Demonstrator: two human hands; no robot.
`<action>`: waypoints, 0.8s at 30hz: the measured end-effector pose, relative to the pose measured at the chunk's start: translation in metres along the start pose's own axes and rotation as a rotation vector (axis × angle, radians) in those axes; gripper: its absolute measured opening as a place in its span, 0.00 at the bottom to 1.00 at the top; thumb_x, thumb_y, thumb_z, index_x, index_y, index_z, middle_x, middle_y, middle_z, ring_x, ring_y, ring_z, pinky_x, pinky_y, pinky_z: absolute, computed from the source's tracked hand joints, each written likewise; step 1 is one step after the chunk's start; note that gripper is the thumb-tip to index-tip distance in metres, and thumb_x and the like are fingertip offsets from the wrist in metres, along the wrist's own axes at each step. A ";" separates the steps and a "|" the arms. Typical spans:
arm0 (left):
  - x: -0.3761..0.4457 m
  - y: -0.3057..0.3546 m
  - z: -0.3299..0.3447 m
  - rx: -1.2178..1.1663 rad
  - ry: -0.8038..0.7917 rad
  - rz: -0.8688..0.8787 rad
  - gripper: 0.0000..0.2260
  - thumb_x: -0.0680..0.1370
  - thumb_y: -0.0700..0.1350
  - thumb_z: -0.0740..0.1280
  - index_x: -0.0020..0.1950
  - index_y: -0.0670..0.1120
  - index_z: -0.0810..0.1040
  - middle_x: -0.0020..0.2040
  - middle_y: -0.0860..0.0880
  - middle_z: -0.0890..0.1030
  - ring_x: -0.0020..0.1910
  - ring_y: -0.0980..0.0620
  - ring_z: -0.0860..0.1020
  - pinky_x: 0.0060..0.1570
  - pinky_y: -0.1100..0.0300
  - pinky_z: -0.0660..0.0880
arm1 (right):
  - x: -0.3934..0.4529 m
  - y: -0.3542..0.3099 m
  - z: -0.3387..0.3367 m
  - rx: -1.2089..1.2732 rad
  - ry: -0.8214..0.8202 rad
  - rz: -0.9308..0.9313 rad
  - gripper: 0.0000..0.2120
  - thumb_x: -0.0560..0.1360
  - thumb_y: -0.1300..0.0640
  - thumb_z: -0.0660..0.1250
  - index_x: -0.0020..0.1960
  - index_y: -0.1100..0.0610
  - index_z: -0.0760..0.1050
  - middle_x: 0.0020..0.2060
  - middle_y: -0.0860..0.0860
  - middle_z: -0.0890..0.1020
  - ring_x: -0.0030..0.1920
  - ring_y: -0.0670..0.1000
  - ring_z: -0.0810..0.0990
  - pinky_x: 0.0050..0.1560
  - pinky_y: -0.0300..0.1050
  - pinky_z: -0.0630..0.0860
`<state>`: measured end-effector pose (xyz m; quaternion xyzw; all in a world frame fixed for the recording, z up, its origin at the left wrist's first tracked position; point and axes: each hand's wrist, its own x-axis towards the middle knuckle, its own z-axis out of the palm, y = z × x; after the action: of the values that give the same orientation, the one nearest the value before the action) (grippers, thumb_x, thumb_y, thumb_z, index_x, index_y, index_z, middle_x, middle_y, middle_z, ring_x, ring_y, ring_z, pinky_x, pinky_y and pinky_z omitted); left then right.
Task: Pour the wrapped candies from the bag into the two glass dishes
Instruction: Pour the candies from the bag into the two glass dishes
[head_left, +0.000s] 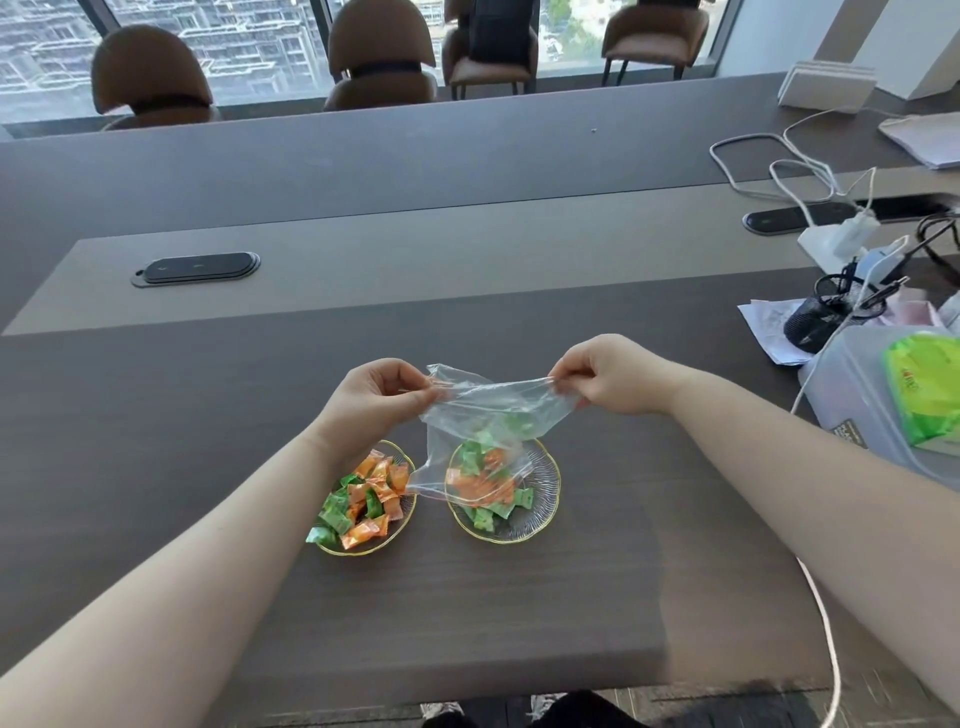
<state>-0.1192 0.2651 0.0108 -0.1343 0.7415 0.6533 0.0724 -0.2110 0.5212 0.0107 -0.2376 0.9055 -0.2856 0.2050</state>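
Clear plastic bag (483, 410): you pinch its upper edge taut between left hand (376, 397) and right hand (613, 375); it hangs mouth-down over the right glass dish (543, 493). Left glass dish (402, 514) is full.

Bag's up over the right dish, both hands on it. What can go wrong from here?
1. The clear bag hangs over the inner edge of the right dish; candies dropping out could land in the gap between the dishes.
2. The left dish is already heaped, with a green candy at its rim, so a brush from the left hand could knock it off.
3. The right hand has only a pinch grip on thin plastic, which may slip.
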 end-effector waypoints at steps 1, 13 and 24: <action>-0.001 0.000 0.000 -0.002 -0.003 -0.004 0.04 0.69 0.38 0.73 0.40 0.44 0.79 0.45 0.43 0.84 0.46 0.49 0.81 0.55 0.55 0.77 | -0.002 -0.001 0.000 -0.010 0.001 -0.010 0.10 0.74 0.66 0.61 0.49 0.60 0.81 0.47 0.56 0.84 0.44 0.56 0.84 0.52 0.51 0.80; -0.011 0.003 0.003 -0.048 -0.042 -0.022 0.05 0.69 0.37 0.73 0.40 0.44 0.79 0.42 0.45 0.84 0.46 0.45 0.81 0.52 0.55 0.79 | -0.021 -0.026 -0.016 0.012 0.040 -0.076 0.12 0.72 0.68 0.59 0.44 0.58 0.80 0.40 0.52 0.84 0.40 0.55 0.84 0.47 0.47 0.81; -0.020 0.015 0.004 -0.109 0.005 0.092 0.06 0.64 0.42 0.75 0.38 0.45 0.80 0.41 0.43 0.84 0.48 0.45 0.81 0.60 0.49 0.75 | -0.028 -0.042 -0.021 0.044 0.264 -0.162 0.10 0.72 0.66 0.63 0.47 0.59 0.83 0.37 0.48 0.82 0.38 0.44 0.78 0.44 0.32 0.73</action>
<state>-0.1052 0.2728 0.0304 -0.1058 0.7103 0.6952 0.0330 -0.1855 0.5145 0.0590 -0.2657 0.8961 -0.3495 0.0655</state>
